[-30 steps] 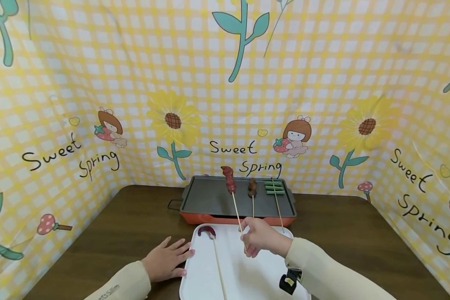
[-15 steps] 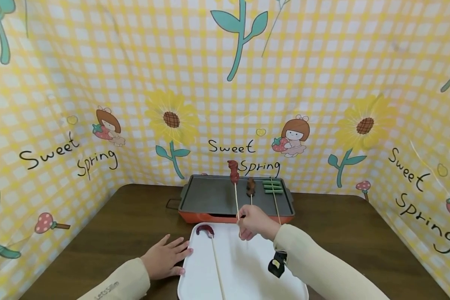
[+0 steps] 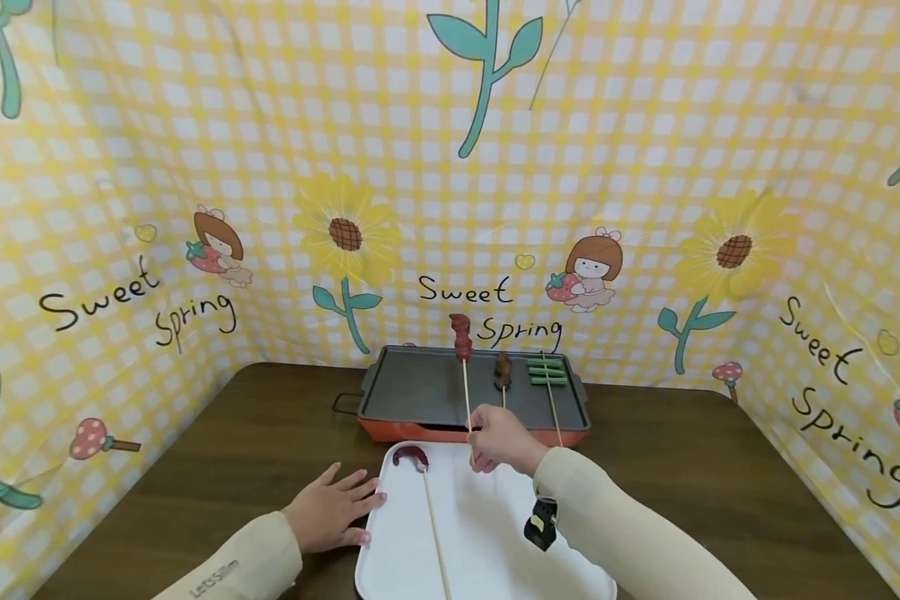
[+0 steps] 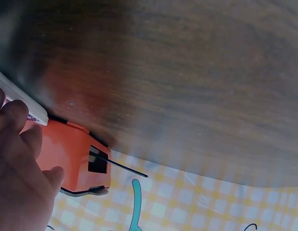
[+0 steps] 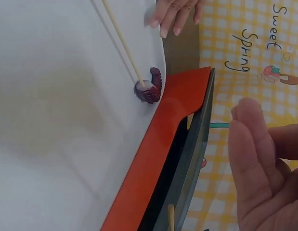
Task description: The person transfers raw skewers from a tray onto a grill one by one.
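Observation:
My right hand (image 3: 504,437) pinches the bare stick of a red meat skewer (image 3: 461,340), held upright above the grill pan's front edge. In the right wrist view its fingers (image 5: 250,149) are bent, and the held stick cannot be made out. The left hand (image 3: 328,508) lies flat with fingers spread, fingertips at the rim of a white tray (image 3: 487,533). On that tray lies a dark red, curled octopus-tentacle-like skewer (image 3: 412,457). A brown meat skewer (image 3: 503,372) and a green vegetable skewer (image 3: 547,372) rest on the grey grill pan (image 3: 420,387).
The pan tops an orange-red electric grill (image 3: 393,431) with a wire handle (image 3: 345,403) on its left. The grill stands behind the tray on a dark wooden table (image 3: 285,417). A yellow checked cloth (image 3: 450,200) hangs around the back and sides.
My right hand has moved forward, away from me, carrying the red meat skewer from over the tray to the grill's front edge. The left hand stays by the tray rim.

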A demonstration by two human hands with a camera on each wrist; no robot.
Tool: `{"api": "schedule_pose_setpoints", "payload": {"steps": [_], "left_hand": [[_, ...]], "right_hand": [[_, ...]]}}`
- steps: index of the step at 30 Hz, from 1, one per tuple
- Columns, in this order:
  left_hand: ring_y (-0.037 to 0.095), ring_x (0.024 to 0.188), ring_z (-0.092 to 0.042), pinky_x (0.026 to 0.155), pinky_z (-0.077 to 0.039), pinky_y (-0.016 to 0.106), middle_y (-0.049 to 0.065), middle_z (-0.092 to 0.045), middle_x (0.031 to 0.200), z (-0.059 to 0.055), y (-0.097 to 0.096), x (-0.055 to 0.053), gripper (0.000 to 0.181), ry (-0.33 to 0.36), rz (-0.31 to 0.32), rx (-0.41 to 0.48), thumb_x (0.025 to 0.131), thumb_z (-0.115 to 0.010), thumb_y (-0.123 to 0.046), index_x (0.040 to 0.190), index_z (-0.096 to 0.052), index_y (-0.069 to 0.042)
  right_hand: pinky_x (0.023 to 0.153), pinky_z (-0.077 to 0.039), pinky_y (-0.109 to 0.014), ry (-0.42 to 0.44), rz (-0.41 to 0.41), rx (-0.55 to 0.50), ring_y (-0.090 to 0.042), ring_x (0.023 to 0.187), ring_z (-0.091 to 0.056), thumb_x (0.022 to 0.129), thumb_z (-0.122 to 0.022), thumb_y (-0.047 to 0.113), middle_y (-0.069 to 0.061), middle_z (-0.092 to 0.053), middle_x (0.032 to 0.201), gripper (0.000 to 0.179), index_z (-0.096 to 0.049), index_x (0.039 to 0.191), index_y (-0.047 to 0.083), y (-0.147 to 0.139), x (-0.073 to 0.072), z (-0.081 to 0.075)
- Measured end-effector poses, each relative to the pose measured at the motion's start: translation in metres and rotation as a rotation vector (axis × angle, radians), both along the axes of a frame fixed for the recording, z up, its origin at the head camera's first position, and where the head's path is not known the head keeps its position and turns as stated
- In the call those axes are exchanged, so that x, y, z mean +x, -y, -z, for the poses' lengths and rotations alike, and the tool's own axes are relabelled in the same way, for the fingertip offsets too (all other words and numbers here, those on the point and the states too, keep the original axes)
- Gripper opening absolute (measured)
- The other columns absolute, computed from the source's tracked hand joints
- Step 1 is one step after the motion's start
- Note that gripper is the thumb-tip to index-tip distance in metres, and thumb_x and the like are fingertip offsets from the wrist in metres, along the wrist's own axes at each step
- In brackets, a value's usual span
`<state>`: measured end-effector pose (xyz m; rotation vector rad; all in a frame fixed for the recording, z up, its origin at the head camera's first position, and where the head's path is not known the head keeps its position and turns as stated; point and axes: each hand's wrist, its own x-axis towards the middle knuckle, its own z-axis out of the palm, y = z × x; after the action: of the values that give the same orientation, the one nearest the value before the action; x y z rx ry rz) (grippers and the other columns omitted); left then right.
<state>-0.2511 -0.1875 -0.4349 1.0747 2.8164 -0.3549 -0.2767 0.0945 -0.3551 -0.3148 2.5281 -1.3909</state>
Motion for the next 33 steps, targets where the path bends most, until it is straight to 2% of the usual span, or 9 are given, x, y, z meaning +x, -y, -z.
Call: {"api": "schedule_pose_setpoints", "payload": {"steps": [4, 10, 15, 21, 27, 31, 33], "left_hand": [[0.025, 0.138, -0.042, 0.108, -0.030, 0.056, 0.001, -0.049, 0.147, -0.002, 0.000, 0.001, 0.061, 0.020, -0.014, 0.007, 0.092, -0.049, -0.058, 0.142, -0.053, -0.023], [0.023, 0.137, -0.042, 0.108, -0.031, 0.054, 0.000, -0.050, 0.146, -0.004, -0.001, -0.002, 0.061, -0.014, -0.001, -0.008, 0.092, -0.048, -0.058, 0.142, -0.053, -0.023], [0.023, 0.138, -0.041, 0.109, -0.030, 0.055, 0.001, -0.048, 0.147, -0.003, -0.001, -0.001, 0.062, 0.023, -0.021, -0.005, 0.093, -0.047, -0.058, 0.142, -0.052, -0.022], [0.023, 0.139, -0.040, 0.110, -0.029, 0.054, 0.000, -0.047, 0.148, -0.003, -0.003, -0.001, 0.063, 0.032, -0.033, -0.005, 0.093, -0.045, -0.059, 0.143, -0.051, -0.022], [0.023, 0.139, -0.040, 0.110, -0.029, 0.054, 0.000, -0.047, 0.148, -0.003, -0.003, 0.000, 0.062, 0.045, -0.046, -0.006, 0.093, -0.047, -0.058, 0.143, -0.051, -0.022], [0.023, 0.139, -0.040, 0.110, -0.029, 0.054, 0.000, -0.048, 0.148, -0.002, -0.002, 0.000, 0.062, 0.037, -0.035, -0.002, 0.093, -0.046, -0.059, 0.143, -0.051, -0.022], [0.024, 0.139, -0.041, 0.109, -0.029, 0.055, 0.001, -0.048, 0.148, -0.001, -0.001, -0.001, 0.062, 0.037, -0.028, 0.005, 0.093, -0.046, -0.059, 0.143, -0.051, -0.022]], "right_hand": [[0.053, -0.055, -0.032, -0.028, 0.002, 0.024, -0.015, 0.050, -0.062, 0.095, -0.055, 0.000, -0.009, -0.062, 0.060, 0.005, -0.055, 0.100, -0.001, 0.006, -0.002, 0.002], [0.054, -0.056, -0.032, -0.018, 0.038, 0.061, -0.016, 0.052, -0.064, 0.095, -0.055, -0.001, -0.010, -0.063, 0.061, 0.013, -0.056, 0.107, -0.006, 0.009, -0.008, -0.004], [0.054, -0.055, -0.032, 0.010, 0.064, 0.027, -0.016, 0.052, -0.063, 0.095, -0.054, -0.002, -0.011, -0.064, 0.062, 0.018, -0.055, 0.112, -0.009, 0.006, -0.011, -0.003], [0.053, -0.055, -0.032, 0.002, 0.086, -0.001, -0.015, 0.050, -0.062, 0.095, -0.053, -0.002, -0.012, -0.064, 0.062, 0.014, -0.056, 0.108, -0.008, 0.000, -0.016, 0.005], [0.055, -0.056, -0.033, 0.044, 0.077, 0.001, -0.014, 0.051, -0.062, 0.097, -0.053, 0.000, -0.012, -0.065, 0.064, 0.014, -0.056, 0.108, -0.008, -0.006, -0.020, 0.012], [0.054, -0.056, -0.033, 0.057, 0.060, 0.030, -0.014, 0.050, -0.061, 0.095, -0.054, -0.001, -0.010, -0.063, 0.062, 0.009, -0.057, 0.101, -0.007, -0.006, -0.020, 0.015], [0.052, -0.055, -0.031, 0.059, 0.057, 0.048, -0.014, 0.049, -0.060, 0.094, -0.055, -0.002, -0.009, -0.061, 0.060, 0.003, -0.057, 0.092, -0.004, -0.006, -0.018, 0.015]]}}
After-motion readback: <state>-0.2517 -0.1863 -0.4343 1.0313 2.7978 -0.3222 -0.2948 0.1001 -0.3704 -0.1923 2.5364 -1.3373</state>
